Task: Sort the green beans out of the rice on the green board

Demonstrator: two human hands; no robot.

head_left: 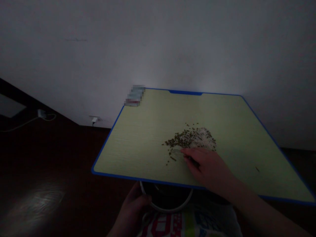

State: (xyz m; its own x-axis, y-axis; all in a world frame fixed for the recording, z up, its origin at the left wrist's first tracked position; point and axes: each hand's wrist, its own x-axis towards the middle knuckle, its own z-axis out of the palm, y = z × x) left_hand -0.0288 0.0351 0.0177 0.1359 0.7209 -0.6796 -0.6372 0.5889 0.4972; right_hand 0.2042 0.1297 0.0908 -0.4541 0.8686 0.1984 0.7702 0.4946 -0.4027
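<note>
Steady the bowl below the table's near edge, left hand closed on its left rim. Work the right hand, fingers curled, contents indeterminable, low along the grain pile's near side, limiting scatter

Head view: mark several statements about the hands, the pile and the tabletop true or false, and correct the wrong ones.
1. The left hand grips the rim of a round container. True.
2. The tabletop has a red edge. False: its edge is blue.
3. The right hand is at the near side of a pile of dark bits and pale bits. True.
4. The pale bits lie mostly on the pile's left. False: they lie mostly on its right.
5. The round container stands on the tabletop. False: it is below the near edge, partly hidden by it.
6. A plug is low on the wall, left of the tabletop. True.
</note>
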